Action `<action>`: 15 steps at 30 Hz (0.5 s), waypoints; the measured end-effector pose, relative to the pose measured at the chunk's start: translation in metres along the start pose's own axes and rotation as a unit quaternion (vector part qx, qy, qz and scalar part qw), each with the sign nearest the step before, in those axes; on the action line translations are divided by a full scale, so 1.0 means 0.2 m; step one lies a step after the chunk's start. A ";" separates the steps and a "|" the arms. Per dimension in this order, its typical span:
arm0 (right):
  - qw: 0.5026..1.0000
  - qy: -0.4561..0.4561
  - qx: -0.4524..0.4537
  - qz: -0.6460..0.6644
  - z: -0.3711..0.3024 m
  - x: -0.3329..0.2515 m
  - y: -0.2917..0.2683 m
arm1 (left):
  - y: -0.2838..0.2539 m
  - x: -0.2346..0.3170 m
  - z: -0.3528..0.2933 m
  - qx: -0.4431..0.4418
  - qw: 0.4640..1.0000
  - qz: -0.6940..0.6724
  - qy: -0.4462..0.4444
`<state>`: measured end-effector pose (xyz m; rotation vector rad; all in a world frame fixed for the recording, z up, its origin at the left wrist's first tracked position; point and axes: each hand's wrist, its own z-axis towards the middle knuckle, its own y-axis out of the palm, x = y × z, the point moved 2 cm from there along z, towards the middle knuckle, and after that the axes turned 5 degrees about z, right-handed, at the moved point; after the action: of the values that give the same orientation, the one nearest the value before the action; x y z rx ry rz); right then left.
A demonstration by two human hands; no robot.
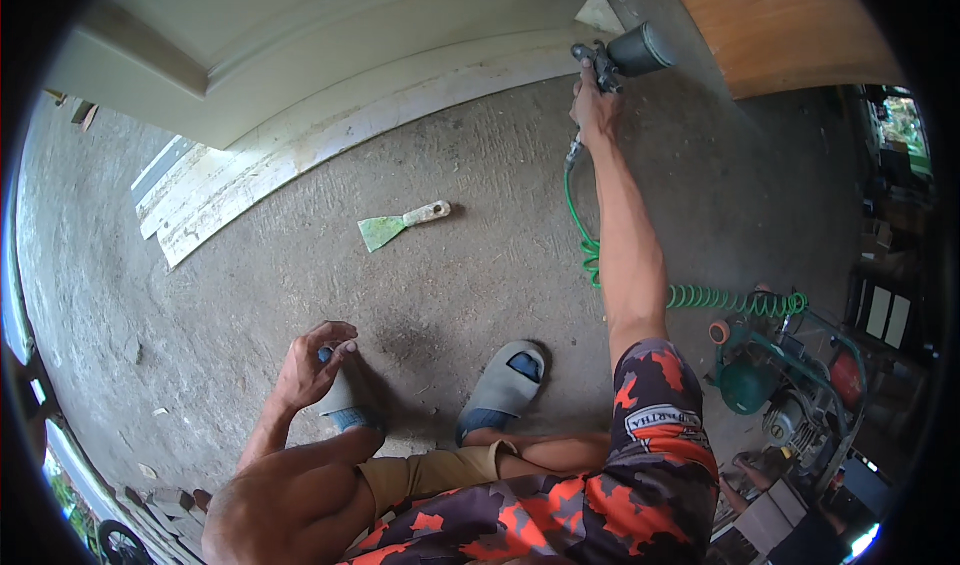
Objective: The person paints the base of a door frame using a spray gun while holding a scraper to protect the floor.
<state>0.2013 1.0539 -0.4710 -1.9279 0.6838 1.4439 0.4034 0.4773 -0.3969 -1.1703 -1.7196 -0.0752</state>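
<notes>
At the far right, my right hand (pixel 598 115) is wrapped round the handle of a spray gun (pixel 604 67). The gun's dark round cup (pixel 642 51) points to the right. A green coiled air hose (pixel 592 250) runs from the gun's handle down beside my forearm. The gun is close to the right end of a pale grey panelled door (pixel 380 35). My left hand (pixel 312 367) hangs over my left foot, its fingers loosely curled and apart, with nothing in them. Ahead of my feet, a putty knife (pixel 400 225) with a green-stained blade lies on the concrete floor.
White boards (pixel 290 150) lie on the floor along the door's lower edge. An orange-brown wooden panel (pixel 785 25) stands at the far right. To my right sits an air compressor (pixel 790 385) with the coiled hose reaching it. Boxes and clutter (pixel 885 255) line the right side.
</notes>
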 end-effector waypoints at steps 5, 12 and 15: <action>0.992 -0.114 -0.039 0.024 -0.21 0.08 0.14 | -0.01 0.03 0.03 -0.010 1.000 -0.019 -0.004; 0.975 -0.193 -0.101 -0.053 -0.72 0.19 0.48 | -0.07 -0.02 0.04 -0.013 0.999 -0.028 0.013; 0.969 -0.173 -0.155 -0.082 -0.96 0.15 0.59 | -0.08 -0.04 0.04 -0.011 0.999 -0.044 0.011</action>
<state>0.2472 0.8311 -0.4816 -1.8334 0.1397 1.8007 0.3866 0.4685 -0.3998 -1.1061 -1.7543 -0.1606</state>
